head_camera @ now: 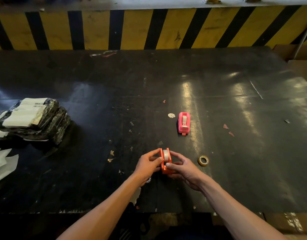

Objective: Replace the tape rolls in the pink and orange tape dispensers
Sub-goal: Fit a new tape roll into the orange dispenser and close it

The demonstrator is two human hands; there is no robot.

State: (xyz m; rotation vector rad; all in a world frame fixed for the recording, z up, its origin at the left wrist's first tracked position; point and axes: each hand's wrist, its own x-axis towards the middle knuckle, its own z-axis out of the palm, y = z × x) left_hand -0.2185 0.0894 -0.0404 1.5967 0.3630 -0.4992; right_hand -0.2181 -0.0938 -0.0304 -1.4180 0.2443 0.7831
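Both my hands closed on orange dispenser [164, 161], left hand [148, 164] and right hand [183, 168] flanking it; long axis runs away from me. Pink dispenser [184, 122] beyond, nearer right hand, on tabletop [236, 135]

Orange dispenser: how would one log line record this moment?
orange dispenser: held by both hands, roll seated | left hand | right hand | pink dispenser: untouched on table | loose tape roll: beside right hand

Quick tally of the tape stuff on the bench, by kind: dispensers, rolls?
Tape dispensers: 2, the orange dispenser held by the left hand and right hand, and the pink dispenser standing on the table.
Tape rolls: 3, one in each dispenser, plus one loose yellowish roll.
Total: 5
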